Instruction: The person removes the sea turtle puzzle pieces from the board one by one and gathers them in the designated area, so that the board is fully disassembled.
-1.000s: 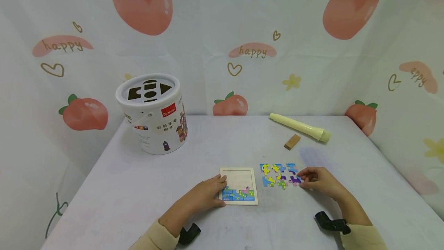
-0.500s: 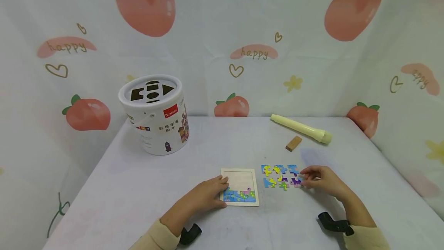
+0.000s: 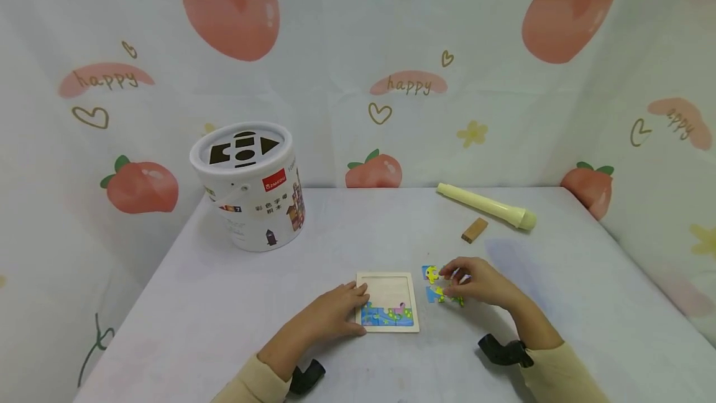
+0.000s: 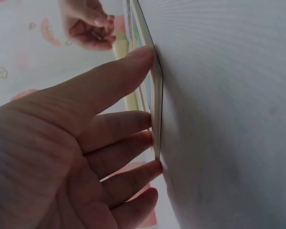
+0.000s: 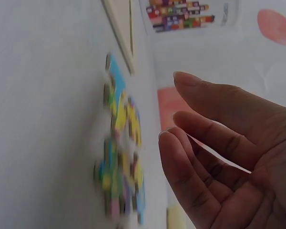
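1. The loose puzzle pieces (image 3: 439, 285) lie in a small cluster on the counter (image 3: 358, 222), just right of the wooden puzzle tray (image 3: 387, 301).
2. The right hand (image 3: 475, 283) hangs over that cluster and covers its right part; only the yellow and blue pieces at the left edge show in the head view.
3. The right wrist view shows what the head view does not: the fingers (image 5: 205, 143) are loosely bent with the grip fairly wide, holding nothing, just above the pieces (image 5: 119, 157), which are blurred there.
4. The tray lies flat near the front edge of the counter, its bottom row filled with blue and green pieces and the rest bare wood.
5. The left hand (image 3: 335, 311) rests on the tray's left edge. The left wrist view shows the thumb and fingertips (image 4: 145, 121) pressed against the thin edge of the tray (image 4: 155, 95), fingers nearly straight, grip wide.
6. That same view catches the right hand (image 4: 88, 26) in the distance, too small to read.
7. Further back stand a white bucket (image 3: 248, 188) with shape holes in its lid, a cream flashlight (image 3: 485, 205), and a small wooden block (image 3: 474, 229).
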A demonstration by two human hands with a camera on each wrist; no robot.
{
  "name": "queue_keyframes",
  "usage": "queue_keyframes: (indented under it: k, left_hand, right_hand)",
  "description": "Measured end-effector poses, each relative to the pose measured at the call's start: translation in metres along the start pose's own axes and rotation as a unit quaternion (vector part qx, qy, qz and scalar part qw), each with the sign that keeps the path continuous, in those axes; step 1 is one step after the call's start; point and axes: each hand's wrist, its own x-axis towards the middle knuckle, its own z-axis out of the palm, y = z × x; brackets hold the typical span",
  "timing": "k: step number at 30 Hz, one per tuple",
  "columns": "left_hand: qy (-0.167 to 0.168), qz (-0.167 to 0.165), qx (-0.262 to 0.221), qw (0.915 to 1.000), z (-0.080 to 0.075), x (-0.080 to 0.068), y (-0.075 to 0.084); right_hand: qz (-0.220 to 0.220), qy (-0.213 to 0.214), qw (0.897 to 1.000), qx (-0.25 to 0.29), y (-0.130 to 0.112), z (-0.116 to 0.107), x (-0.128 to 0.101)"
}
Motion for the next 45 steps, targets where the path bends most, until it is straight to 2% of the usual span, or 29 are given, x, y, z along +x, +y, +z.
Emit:
queue_keyframes:
  k: [6,11,14,21,31,37,45]
  left_hand:
    - [-0.005,-0.012,-0.002,0.9999,0.002,0.001,0.0]
    - [-0.009,-0.018,0.002,0.9998,0.002,0.002,0.001]
    - [-0.007,-0.018,0.003,0.9998,0.0,0.002,0.001]
    - [0.002,-0.01,-0.006,0.9999,-0.002,0.001,-0.001]
    - [0.015,0.005,-0.009,0.9998,0.001,0.0,-0.002]
    - [0.015,0.01,-0.011,0.9998,0.0,0.0,-0.002]
    - [0.014,0.009,-0.016,0.9997,-0.001,-0.002,-0.001]
  right_hand:
    - [-0.063,-0.03,0.998,-0.003,-0.021,0.017,0.023]
    - [-0.084,-0.053,0.995,0.001,-0.042,0.034,0.041]
    - [-0.086,-0.075,0.993,0.008,-0.053,0.045,0.049]
    - [-0.056,-0.142,0.988,0.006,-0.073,0.071,0.058]
    - [-0.041,-0.127,0.991,-0.001,-0.076,0.09,0.056]
    - [-0.04,-0.119,0.992,0.006,-0.076,0.094,0.055]
    - [-0.035,-0.128,0.991,0.032,-0.076,0.094,0.054]
